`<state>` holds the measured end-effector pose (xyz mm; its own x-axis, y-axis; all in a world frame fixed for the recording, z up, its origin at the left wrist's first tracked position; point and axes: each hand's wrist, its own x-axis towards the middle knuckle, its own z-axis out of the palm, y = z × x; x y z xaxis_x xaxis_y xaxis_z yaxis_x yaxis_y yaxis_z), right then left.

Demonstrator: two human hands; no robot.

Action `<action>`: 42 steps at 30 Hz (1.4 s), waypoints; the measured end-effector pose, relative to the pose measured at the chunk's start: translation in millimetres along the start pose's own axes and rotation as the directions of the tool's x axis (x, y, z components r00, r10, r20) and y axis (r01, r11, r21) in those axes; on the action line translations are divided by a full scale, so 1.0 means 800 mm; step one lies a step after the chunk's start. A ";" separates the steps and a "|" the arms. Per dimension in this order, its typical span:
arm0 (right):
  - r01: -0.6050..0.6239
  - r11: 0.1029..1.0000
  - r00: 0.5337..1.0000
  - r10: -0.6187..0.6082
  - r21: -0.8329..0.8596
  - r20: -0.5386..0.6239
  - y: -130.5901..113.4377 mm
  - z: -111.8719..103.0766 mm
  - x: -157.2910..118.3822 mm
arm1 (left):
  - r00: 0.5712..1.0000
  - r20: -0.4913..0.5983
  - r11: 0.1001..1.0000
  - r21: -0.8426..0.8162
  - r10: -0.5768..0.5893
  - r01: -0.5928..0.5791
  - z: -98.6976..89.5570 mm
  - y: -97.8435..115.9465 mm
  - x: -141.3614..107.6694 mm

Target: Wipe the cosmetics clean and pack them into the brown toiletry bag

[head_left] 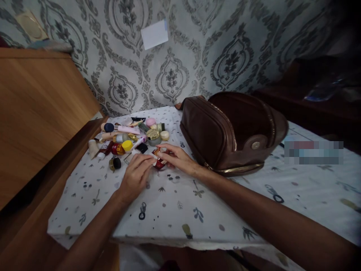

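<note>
My right hand (179, 159) has its fingers closed around a small red bottle with a gold cap (159, 165), just above the patterned cloth. My left hand (137, 174) is pinched against the bottle's near left side, with a small white piece (154, 156) at its fingertips; whether this is a tissue or part of the bottle, I cannot tell. The fingers partly hide the bottle. Beyond my hands lies a heap of cosmetics, including a jar with a gold lid (153, 137), a yellow cap (127, 145) and a black square item (141, 148).
A large brown cosmetic bag (207, 130) stands unzipped right of my hands. A small dark-capped jar (115, 163) sits apart at the left. The printed tablecloth (175, 203) covers the table. A wooden cabinet (36, 113) borders the left side; patterned wallpaper is behind.
</note>
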<state>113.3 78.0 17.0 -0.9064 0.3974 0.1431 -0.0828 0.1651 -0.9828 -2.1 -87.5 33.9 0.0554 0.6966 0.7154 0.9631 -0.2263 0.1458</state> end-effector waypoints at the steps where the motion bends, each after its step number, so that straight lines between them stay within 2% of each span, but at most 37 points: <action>1: 0.001 0.999 1.000 -0.001 -0.032 -0.008 0.000 0.000 0.000 | 1.000 -0.001 1.000 -0.012 -0.012 0.012 0.000 0.000 0.000; 6: -0.024 0.987 0.997 0.012 -0.161 -0.074 -0.006 0.002 -0.002 | 0.999 -0.007 0.999 -0.037 -0.037 0.037 -0.001 0.002 0.001; 10: -0.057 0.969 0.990 0.024 -0.239 -0.137 -0.014 0.004 -0.005 | 1.000 -0.024 1.000 0.010 0.012 -0.012 0.004 0.007 0.000; 14: -0.103 0.962 0.984 0.061 -0.252 -0.169 -0.014 0.002 -0.004 | 0.997 0.007 0.996 0.036 0.075 -0.076 0.010 0.013 -0.002; 19: -0.180 0.960 0.971 0.139 -0.213 -0.195 -0.014 0.000 0.000 | 0.997 0.027 0.996 0.040 0.077 -0.078 0.011 0.015 -0.002; 23: -0.274 0.952 0.951 0.246 -0.140 -0.188 -0.016 0.002 -0.001 | 0.994 0.003 0.993 0.059 0.106 -0.106 0.010 0.016 0.000; 26: -0.260 0.965 0.955 0.249 -0.049 -0.158 -0.015 0.007 -0.002 | 0.986 -0.011 0.980 0.115 0.166 -0.163 0.011 0.015 0.000; 30: -0.207 0.956 0.967 0.232 0.208 -0.106 -0.014 0.015 -0.005 | 0.973 -0.009 0.959 0.172 0.229 -0.224 0.010 0.015 -0.002; 32: -0.221 0.911 0.965 0.256 0.348 -0.056 -0.017 0.019 -0.005 | 0.971 -0.028 0.958 0.173 0.235 -0.227 0.009 0.016 -0.003; 35: -0.315 0.818 0.936 0.352 0.481 0.015 -0.026 0.022 -0.004 | 0.972 -0.078 0.968 0.136 0.222 -0.211 0.006 0.020 -0.001; 39: -0.412 0.711 0.887 0.456 0.570 0.072 -0.035 0.020 -0.004 | 0.980 -0.138 0.990 0.043 0.142 -0.137 0.003 0.025 0.003; 42: -0.441 0.690 0.873 0.477 0.573 0.098 -0.037 0.018 -0.004 | 0.984 -0.158 0.996 -0.011 0.080 -0.083 0.003 0.026 0.004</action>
<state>112.8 58.7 43.6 -0.8715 0.3376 -0.3556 0.1056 -0.5790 -0.8085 18.8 -88.5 37.5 0.0902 0.5595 0.8239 0.9521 -0.2912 0.0934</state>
